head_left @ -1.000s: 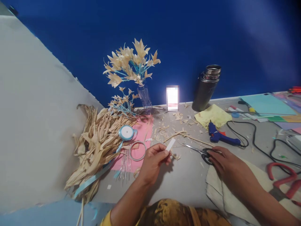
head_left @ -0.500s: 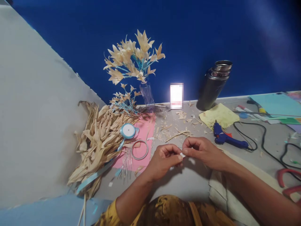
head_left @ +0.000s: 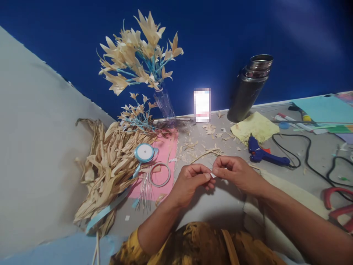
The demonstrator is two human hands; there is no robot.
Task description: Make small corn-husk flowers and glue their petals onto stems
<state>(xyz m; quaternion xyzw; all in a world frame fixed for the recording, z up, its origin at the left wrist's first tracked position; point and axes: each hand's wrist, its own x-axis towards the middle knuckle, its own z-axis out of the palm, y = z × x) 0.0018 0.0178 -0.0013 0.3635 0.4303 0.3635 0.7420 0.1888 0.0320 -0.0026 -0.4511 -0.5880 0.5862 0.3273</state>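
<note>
My left hand (head_left: 194, 181) and my right hand (head_left: 234, 172) meet over the front middle of the table. Between their fingertips is a small white piece (head_left: 213, 175), perhaps paper or tape. My right thumb and forefinger pinch its upper end, while the left thumb and forefinger close at its left side. Several thin dry strips (head_left: 208, 152) lie just beyond the fingers. To the left, a roll of tape (head_left: 160, 184) and a bundle of thin wires (head_left: 145, 193) rest on a pink sheet (head_left: 168, 147).
Dry husks (head_left: 107, 165) are heaped at left beside a blue ribbon spool (head_left: 144, 152). Pale flowers (head_left: 138, 55) stand in a clear bottle (head_left: 164, 105). A dark flask (head_left: 246, 95), a blue glue gun (head_left: 266, 156) with its cord, and red-handled pliers (head_left: 335, 200) occupy the right.
My view has shifted, and the flowers look larger and farther left. Both hands stay together at the white piece, whose angle has changed slightly.
</note>
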